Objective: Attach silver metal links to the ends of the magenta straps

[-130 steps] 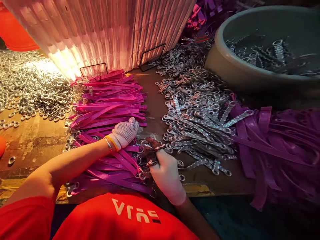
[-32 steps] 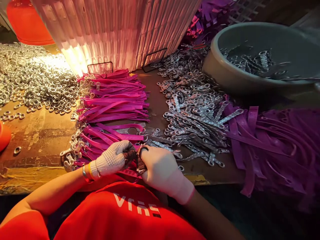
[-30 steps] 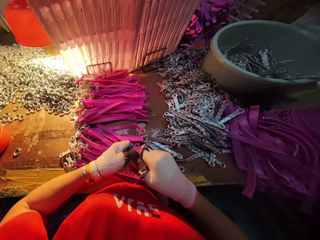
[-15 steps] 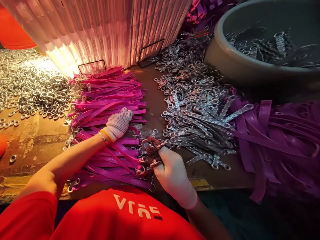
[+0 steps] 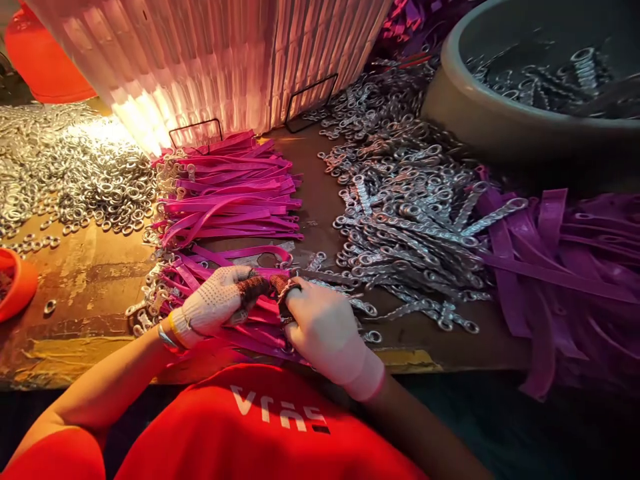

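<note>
- Magenta flat straps (image 5: 235,217) lie side by side in a loose stack, centre of the worn brown tabletop (image 5: 95,280), long axes mostly crosswise. Pale metal pieces (image 5: 145,308) sit along their left ends. Judgement: roughly shared alignment keeps the ends findable and limits tangling.
- Left hand (image 5: 213,307), in a white dotted glove with dark brown finger coverings: closed, fingers bent inward, fingertips meeting those of the other hand over the lower straps. Contents of grip hidden; cannot tell.
- Right hand (image 5: 325,323), in a plain white glove with dark brown finger coverings: closed, thumb and fingers drawn together, back of hand upward. A dark band shows at the fingers. Item pinched, if any: cannot tell.
- Both hands are close to the body near the table's front edge. Judgement: short reach, steadier fingertips, one hand able to brace the other.
- Heap of small silver metal rings (image 5: 107,190) to the left; pile of twisted silver metal links (image 5: 415,250) to the right, beside dark purple straps (image 5: 555,273). Judgement: separate piles flank the stack so either side can be reached without mixing parts.
- Large grey round tub (image 5: 465,80), behind the link pile, holds more metal links.
</note>
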A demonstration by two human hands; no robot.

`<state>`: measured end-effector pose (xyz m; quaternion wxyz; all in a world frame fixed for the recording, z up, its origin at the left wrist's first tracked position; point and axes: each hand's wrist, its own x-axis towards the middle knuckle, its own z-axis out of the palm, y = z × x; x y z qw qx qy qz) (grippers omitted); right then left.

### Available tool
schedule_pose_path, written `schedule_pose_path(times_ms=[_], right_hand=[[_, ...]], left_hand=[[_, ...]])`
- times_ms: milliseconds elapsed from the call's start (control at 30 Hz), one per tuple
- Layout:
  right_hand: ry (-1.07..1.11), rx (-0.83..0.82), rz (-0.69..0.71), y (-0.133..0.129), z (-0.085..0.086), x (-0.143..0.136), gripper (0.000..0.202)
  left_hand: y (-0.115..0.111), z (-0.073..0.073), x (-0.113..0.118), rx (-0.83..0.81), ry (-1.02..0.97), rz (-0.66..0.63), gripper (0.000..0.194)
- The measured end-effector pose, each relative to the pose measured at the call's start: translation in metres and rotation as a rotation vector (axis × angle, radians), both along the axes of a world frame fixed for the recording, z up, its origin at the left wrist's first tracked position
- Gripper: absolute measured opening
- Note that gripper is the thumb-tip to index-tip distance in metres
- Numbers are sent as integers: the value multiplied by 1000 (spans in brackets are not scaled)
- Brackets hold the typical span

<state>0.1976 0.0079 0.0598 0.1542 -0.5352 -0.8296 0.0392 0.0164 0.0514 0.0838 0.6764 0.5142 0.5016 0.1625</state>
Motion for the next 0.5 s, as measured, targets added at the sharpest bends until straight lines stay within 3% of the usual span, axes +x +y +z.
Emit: schedule_pose_path(times_ms=[133,267,500], right_hand=[[-104,32,53,-6,-3,-5,14],[-130,107,78,-10,-13,-8,18],[-162,104,122,-13,-10,-7,19]], left_hand=[[-1,-10,-6,384,128,-155,22],[1,-21,-14,321,67,-315,17],[7,-29,-21,279,-11,-350,17]])
